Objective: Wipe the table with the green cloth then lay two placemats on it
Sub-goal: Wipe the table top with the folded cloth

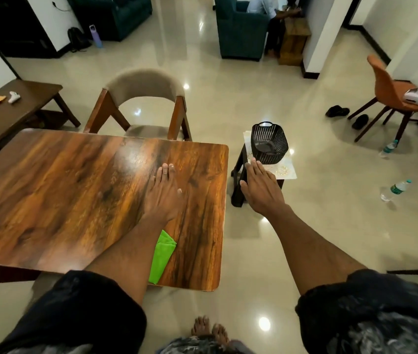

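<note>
The wooden table fills the left half of the view. A folded green cloth lies near its front right corner, partly hidden under my left forearm. My left hand rests flat on the tabletop, fingers extended, holding nothing. My right hand reaches past the table's right edge over a small dark stool, fingers spread, empty. Pale patterned placemats lie on that stool under a black plastic basket; my fingertips are at their near edge.
A beige armchair stands at the table's far side. A low wooden side table is at left. An orange chair, shoes and two water bottles are on the floor at right. People sit at the back.
</note>
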Demonstrator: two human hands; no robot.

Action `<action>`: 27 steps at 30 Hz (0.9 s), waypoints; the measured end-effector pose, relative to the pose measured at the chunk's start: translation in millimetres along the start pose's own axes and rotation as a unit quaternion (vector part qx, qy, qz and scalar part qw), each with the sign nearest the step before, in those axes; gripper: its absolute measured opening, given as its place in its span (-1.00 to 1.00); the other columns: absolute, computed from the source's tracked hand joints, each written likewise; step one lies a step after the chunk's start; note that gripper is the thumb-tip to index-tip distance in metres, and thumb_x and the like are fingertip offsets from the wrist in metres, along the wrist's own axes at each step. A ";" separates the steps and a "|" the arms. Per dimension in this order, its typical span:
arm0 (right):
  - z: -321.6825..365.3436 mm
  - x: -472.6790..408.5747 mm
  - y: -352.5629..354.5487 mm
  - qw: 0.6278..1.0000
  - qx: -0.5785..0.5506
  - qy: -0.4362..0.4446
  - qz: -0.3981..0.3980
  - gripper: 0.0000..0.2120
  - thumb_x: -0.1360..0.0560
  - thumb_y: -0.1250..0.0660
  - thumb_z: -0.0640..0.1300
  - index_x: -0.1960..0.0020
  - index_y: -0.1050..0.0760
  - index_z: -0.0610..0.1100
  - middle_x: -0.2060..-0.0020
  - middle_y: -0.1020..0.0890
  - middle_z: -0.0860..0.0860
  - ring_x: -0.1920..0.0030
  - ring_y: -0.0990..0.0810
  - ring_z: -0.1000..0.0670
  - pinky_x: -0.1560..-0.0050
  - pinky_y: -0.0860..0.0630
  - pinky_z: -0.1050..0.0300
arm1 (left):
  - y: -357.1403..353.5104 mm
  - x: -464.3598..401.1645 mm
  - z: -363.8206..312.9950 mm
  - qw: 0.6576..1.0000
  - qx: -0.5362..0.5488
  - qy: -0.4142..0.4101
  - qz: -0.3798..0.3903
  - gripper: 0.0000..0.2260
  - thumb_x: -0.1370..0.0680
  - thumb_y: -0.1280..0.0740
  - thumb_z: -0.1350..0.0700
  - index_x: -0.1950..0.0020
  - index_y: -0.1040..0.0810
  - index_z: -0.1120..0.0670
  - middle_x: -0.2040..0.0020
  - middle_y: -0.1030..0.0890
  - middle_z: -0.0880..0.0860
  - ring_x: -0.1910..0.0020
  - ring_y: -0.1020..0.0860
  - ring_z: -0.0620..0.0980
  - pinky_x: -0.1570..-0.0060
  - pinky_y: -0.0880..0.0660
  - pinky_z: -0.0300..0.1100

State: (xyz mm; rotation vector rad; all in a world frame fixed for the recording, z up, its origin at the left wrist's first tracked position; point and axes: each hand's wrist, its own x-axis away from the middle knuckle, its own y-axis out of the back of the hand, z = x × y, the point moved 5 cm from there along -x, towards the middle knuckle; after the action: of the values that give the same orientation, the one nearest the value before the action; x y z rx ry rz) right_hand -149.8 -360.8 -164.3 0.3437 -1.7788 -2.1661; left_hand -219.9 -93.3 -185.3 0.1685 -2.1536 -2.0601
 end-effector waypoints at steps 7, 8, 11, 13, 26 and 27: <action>15.6 -24.3 -19.2 0.998 0.005 0.039 0.057 -0.39 -0.77 0.06 0.07 -0.71 0.04 -0.20 -0.72 -0.02 -0.18 -0.72 0.03 -0.13 -0.70 -0.05 -0.12 | -21.8 2.7 4.3 0.997 0.051 0.055 0.032 -0.33 -0.74 -0.14 0.00 -0.73 0.09 0.21 -0.75 0.03 0.20 -0.74 0.04 0.14 -0.67 -0.01 0.06; 16.4 -32.1 -19.3 0.997 0.006 0.046 0.059 -0.40 -0.77 0.03 0.05 -0.72 0.04 -0.20 -0.72 -0.01 -0.17 -0.72 0.03 -0.13 -0.70 -0.04 -0.12 | -23.0 0.3 7.1 0.996 0.053 0.063 0.030 -0.33 -0.74 -0.14 0.00 -0.74 0.10 0.21 -0.75 0.03 0.20 -0.74 0.03 0.15 -0.67 -0.02 0.06; 15.6 -64.5 -21.5 0.995 0.005 0.080 0.061 -0.39 -0.77 0.01 0.06 -0.72 0.02 -0.21 -0.72 -0.03 -0.18 -0.72 0.01 -0.14 -0.69 -0.07 -0.15 | -26.9 -8.6 15.0 0.993 0.060 0.099 0.028 -0.33 -0.74 -0.14 0.00 -0.73 0.10 0.21 -0.74 0.02 0.21 -0.74 0.02 0.15 -0.67 -0.05 0.08; 11.6 -83.8 -23.8 0.993 0.006 0.099 0.064 -0.39 -0.77 0.00 0.07 -0.71 0.00 -0.22 -0.71 -0.05 -0.18 -0.72 0.00 -0.14 -0.68 -0.10 -0.17 | -29.6 -14.0 17.5 0.990 0.066 0.124 0.023 -0.33 -0.73 -0.15 0.02 -0.73 0.08 0.22 -0.74 -0.01 0.22 -0.73 -0.01 0.16 -0.67 -0.07 0.09; -18.2 -145.1 -69.5 0.939 0.060 0.303 0.152 -0.43 -0.77 -0.03 0.02 -0.68 -0.09 -0.24 -0.70 -0.07 -0.22 -0.71 -0.05 -0.19 -0.64 -0.13 -0.15 | -84.2 51.0 -47.6 0.927 0.116 0.353 0.062 -0.35 -0.75 -0.14 0.04 -0.73 0.09 0.24 -0.74 0.00 0.22 -0.73 -0.01 0.17 -0.67 -0.04 0.09; -9.9 -140.7 -81.6 0.930 0.056 0.323 0.165 -0.42 -0.78 -0.02 0.03 -0.69 -0.07 -0.24 -0.71 -0.06 -0.22 -0.71 -0.04 -0.18 -0.65 -0.11 -0.14 | -91.1 65.1 -48.4 0.916 0.121 0.374 0.075 -0.34 -0.75 -0.15 0.04 -0.73 0.09 0.23 -0.74 0.00 0.21 -0.73 0.00 0.16 -0.67 -0.01 0.09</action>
State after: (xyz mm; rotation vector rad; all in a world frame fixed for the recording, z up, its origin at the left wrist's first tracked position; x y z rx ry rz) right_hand -23.8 -300.6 -248.4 0.6449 -1.4492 -1.4848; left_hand -277.0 -157.4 -272.0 0.6742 -1.8272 -1.3148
